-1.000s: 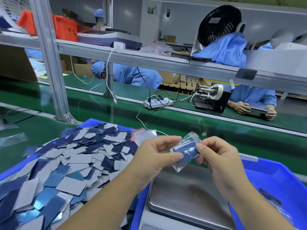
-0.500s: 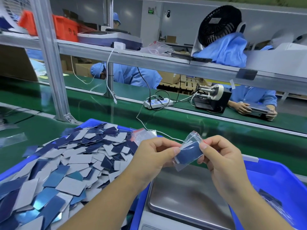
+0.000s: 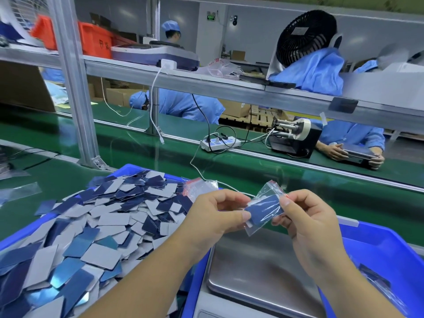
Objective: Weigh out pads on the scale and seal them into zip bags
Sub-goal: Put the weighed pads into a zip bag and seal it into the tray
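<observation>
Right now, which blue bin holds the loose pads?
The left blue bin, heaped with blue and grey pads. The right blue bin shows mostly bare wall.

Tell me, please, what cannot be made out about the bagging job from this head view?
- Scale display: cut off by the bottom edge; no reading shows.
- Zip bag seal: the right hand and left hand pinch its sides, and the crumpled film hides whether the zip is closed.
- Pad count in the bag: the pads overlap.
- Right blue bin contents: blurred, partly behind the right forearm.
</observation>
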Motion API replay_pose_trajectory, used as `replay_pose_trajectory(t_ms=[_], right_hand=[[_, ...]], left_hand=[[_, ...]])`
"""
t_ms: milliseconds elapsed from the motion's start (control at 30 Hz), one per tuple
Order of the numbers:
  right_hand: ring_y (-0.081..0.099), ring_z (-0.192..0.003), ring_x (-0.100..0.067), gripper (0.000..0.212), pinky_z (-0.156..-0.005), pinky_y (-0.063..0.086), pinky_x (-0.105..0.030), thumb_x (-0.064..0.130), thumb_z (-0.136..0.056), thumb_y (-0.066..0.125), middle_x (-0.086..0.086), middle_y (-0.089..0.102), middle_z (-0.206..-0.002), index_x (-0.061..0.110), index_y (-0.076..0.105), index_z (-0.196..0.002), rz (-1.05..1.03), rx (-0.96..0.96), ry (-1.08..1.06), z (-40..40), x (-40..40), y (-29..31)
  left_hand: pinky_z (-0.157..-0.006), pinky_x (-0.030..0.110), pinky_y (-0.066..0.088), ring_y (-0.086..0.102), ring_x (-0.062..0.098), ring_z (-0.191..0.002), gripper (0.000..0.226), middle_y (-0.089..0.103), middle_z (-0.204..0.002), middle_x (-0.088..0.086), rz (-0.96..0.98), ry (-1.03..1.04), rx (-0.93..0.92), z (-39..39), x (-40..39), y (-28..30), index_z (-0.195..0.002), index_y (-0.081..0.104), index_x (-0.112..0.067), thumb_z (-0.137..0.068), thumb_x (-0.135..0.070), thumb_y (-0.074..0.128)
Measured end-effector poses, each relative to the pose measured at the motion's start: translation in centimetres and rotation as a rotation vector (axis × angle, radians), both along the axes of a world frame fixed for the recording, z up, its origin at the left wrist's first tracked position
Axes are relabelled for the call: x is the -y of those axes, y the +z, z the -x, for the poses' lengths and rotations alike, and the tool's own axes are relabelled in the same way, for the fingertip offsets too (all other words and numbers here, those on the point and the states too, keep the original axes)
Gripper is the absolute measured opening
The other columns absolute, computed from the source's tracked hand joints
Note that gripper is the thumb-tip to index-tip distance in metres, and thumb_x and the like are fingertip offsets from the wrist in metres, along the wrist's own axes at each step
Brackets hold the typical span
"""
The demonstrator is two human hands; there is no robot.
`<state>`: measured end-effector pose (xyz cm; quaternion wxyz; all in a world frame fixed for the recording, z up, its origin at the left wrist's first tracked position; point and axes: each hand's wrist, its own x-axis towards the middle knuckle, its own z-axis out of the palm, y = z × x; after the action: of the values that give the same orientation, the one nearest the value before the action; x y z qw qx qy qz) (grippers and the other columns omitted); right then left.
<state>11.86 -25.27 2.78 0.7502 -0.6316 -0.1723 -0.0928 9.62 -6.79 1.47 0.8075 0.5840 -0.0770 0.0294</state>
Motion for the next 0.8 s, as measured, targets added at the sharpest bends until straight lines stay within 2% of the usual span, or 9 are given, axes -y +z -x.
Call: replay_pose_trajectory(t_ms=[100, 200, 300, 433, 567, 667, 733, 800], right_hand=[[0.062, -0.057, -0.017, 0.006, -0.057, 0.052, -0.026, 0.027, -0.074, 0.07, -0.007, 0.066, -0.07, 0.023, 0.067, -0.071, 0.002, -0.009, 0.015, 0.0, 0.1, 0.0], [0.061, -0.057, -0.019, 0.007, -0.058, 0.053, -0.027, 0.025, -0.077, 0.069, -0.005, 0.066, -0.071, 0.023, 0.066, -0.071, 0.024, -0.007, 0.028, 0.2, 0.0, 0.1], [0.061, -0.055, -0.02, 0.023, -0.057, 0.053, -0.026, 0.008, -0.089, 0.065, -0.004, 0.066, -0.071, 0.023, 0.066, -0.072, 0.085, 0.017, -0.01, 0.0, 0.1, -0.2], [0.061, -0.054, -0.02, 0.03, -0.055, 0.051, -0.023, 0.002, -0.093, 0.062, -0.005, 0.066, -0.068, 0.022, 0.065, -0.071, 0.149, 0.034, -0.034, -0.1, 0.0, -0.1], [0.061, -0.054, -0.017, 0.025, -0.056, 0.053, -0.023, 0.002, -0.093, 0.062, -0.006, 0.067, -0.065, 0.017, 0.063, -0.073, 0.217, 0.063, -0.07, -0.3, 0.0, -0.2], [0.062, -0.054, -0.014, 0.025, -0.056, 0.052, -0.021, 0.002, -0.093, 0.063, -0.005, 0.067, -0.065, 0.018, 0.063, -0.073, 0.27, 0.106, -0.116, -0.3, 0.1, -0.1], [0.062, -0.056, -0.014, 0.024, -0.057, 0.052, -0.022, 0.003, -0.092, 0.065, -0.004, 0.067, -0.066, 0.02, 0.064, -0.074, 0.324, 0.145, -0.134, -0.2, 0.2, -0.1], [0.063, -0.062, -0.019, 0.024, -0.06, 0.054, -0.03, 0.005, -0.09, 0.067, -0.003, 0.067, -0.07, 0.023, 0.065, -0.076, 0.437, 0.212, -0.144, 0.0, 0.2, -0.2]], left_hand=[[-0.074, 0.029, 0.059, 0.074, 0.022, -0.083, 0.017, 0.077, -0.092, 0.014, -0.026, 0.022, 0.018, -0.1, 0.1, 0.0, -0.079, 0.081, -0.015, -0.074, 0.001, 0.077], [-0.07, 0.026, 0.059, 0.073, 0.018, -0.078, 0.027, 0.077, -0.086, 0.012, -0.039, 0.035, 0.033, -0.2, -0.1, -0.1, -0.073, 0.08, -0.017, -0.081, 0.008, 0.074], [-0.072, 0.026, 0.058, 0.072, 0.017, -0.08, 0.015, 0.076, -0.092, 0.014, -0.08, 0.035, 0.048, -0.1, 0.0, 0.0, -0.072, 0.079, -0.021, -0.073, -0.007, 0.075], [-0.072, 0.023, 0.053, 0.068, 0.012, -0.079, 0.014, 0.076, -0.093, 0.008, -0.167, 0.055, 0.086, -0.1, 0.0, -0.1, -0.071, 0.076, -0.029, -0.072, -0.016, 0.071], [-0.073, 0.032, 0.053, 0.062, 0.012, -0.072, 0.013, 0.068, -0.077, -0.006, -0.308, 0.085, 0.153, -0.1, 0.1, -0.4, -0.077, 0.069, -0.034, -0.079, -0.022, 0.065], [-0.077, 0.043, 0.055, 0.065, 0.015, -0.077, 0.014, 0.071, -0.087, -0.004, -0.452, 0.116, 0.22, 0.0, 0.2, -0.7, -0.081, 0.064, -0.035, -0.085, -0.022, 0.062], [-0.079, 0.034, 0.057, 0.068, 0.012, -0.087, 0.022, 0.072, -0.1, -0.009, -0.518, 0.095, 0.259, 0.0, 0.2, -1.0, -0.077, 0.063, -0.034, -0.084, -0.013, 0.063], [-0.077, 0.023, 0.055, 0.07, 0.008, -0.088, 0.029, 0.072, -0.097, -0.012, -0.517, 0.059, 0.246, 0.0, 0.3, -1.2, -0.076, 0.063, -0.033, -0.081, -0.005, 0.067]])
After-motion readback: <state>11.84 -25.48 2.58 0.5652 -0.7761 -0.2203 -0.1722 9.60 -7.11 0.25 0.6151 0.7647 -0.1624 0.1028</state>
